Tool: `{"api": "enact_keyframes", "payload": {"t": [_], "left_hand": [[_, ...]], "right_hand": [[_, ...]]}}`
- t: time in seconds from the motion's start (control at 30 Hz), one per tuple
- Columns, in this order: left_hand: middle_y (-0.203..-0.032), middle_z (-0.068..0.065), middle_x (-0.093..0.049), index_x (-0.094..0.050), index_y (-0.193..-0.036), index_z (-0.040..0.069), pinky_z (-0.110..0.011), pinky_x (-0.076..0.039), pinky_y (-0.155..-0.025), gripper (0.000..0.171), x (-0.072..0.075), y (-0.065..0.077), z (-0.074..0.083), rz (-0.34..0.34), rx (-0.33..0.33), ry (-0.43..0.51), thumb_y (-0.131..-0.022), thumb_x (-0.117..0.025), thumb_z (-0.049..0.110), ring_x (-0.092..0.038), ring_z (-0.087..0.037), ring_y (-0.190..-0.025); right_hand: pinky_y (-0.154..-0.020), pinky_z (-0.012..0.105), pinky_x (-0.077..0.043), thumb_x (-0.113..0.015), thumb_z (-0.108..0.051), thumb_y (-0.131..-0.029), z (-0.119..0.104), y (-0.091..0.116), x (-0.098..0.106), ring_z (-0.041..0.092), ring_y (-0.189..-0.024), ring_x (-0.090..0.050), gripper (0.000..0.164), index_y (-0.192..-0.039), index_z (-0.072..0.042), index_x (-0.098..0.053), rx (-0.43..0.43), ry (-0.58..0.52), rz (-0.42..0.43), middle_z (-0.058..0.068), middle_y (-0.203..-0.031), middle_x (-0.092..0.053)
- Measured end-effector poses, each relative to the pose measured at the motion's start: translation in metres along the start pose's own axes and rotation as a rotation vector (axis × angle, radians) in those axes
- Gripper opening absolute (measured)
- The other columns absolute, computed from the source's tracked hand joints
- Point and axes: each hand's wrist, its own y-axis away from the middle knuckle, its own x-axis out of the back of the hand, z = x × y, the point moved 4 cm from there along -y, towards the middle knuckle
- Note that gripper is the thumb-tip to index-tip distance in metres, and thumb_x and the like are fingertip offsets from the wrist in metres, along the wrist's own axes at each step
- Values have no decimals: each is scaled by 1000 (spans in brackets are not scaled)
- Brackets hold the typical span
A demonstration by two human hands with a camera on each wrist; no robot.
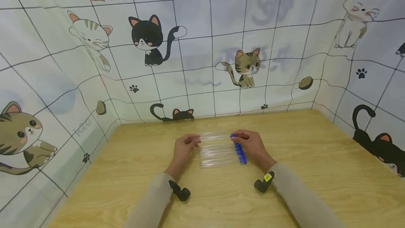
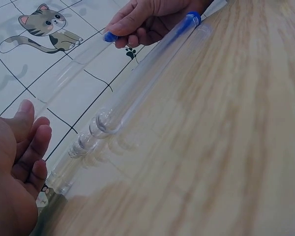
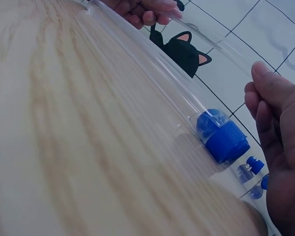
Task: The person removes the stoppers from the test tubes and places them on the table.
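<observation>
Several clear test tubes (image 1: 218, 154) with blue caps (image 1: 241, 154) lie side by side on the table, caps to the right. Above the far side of the row, one clear tube (image 2: 71, 73) is raised between both hands. My right hand (image 1: 253, 145) pinches it at its blue cap (image 2: 109, 37), thumb against the fingers. At the other end, my left hand (image 1: 184, 150) holds the tube's tip between thumb and fingers. In the right wrist view a lying tube's blue cap (image 3: 226, 141) is close below the right hand (image 3: 290, 128).
The light wood table (image 1: 215, 200) reaches a cloth backdrop (image 1: 196, 55) printed with cats and grid lines, which also rises at left and right. A black wrist camera sits on each sleeve.
</observation>
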Motion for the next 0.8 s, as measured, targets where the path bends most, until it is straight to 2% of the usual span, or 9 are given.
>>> {"api": "enact_keyframes", "payload": {"t": [0.2, 0.27, 0.37, 0.57, 0.67, 0.8], "left_hand": [[-92, -20, -69, -68, -105, -5, -29, -44, -64, 17, 0, 12, 24, -20, -3, -30, -92, -63, 5, -64, -38, -80], [-93, -20, -69, -68, -105, -5, -30, -45, -65, 18, 0, 12, 25, -28, 9, -38, -92, -64, 6, -63, -39, -82], [-92, -20, -69, -67, -105, -7, -32, -45, -66, 19, -1, 10, 21, -37, 16, -45, -91, -64, 6, -63, -39, -82], [-88, -12, -71, -68, -105, -5, -28, -44, -65, 23, 0, -3, -5, -28, 8, -59, -90, -67, 13, -64, -30, -77], [-85, -7, -71, -69, -104, -3, -26, -44, -64, 23, 0, -4, -8, -14, -6, -62, -90, -68, 15, -64, -23, -73], [-85, -5, -71, -69, -104, -2, -29, -46, -67, 23, 0, -4, -9, -1, -26, -30, -88, -71, 15, -64, -22, -70]], "right_hand": [[-73, 30, -53, -77, -33, -80, 3, -1, 0, 22, -84, -68, 31, -102, -11, -74, -3, -25, -68, 3, -93, -72], [-74, 30, -53, -77, -34, -80, 4, -1, 1, 22, -85, -68, 31, -102, -12, -74, -13, -27, -82, 3, -93, -72], [-75, 31, -52, -77, -34, -80, 4, 0, 2, 24, -86, -68, 32, -103, -11, -74, -19, -29, -106, 4, -93, -72], [-75, 31, -52, -77, -32, -81, 4, 0, 4, 25, -86, -68, 31, -104, -11, -73, -26, -32, -132, 6, -93, -72], [-74, 29, -52, -77, -33, -81, 3, 0, 4, 24, -85, -68, 31, -103, -11, -74, -25, -32, -112, 6, -92, -72], [-74, 27, -51, -76, -33, -81, 0, -1, 4, 22, -85, -68, 33, -104, -10, -74, -8, -25, -53, 5, -93, -73]]}}
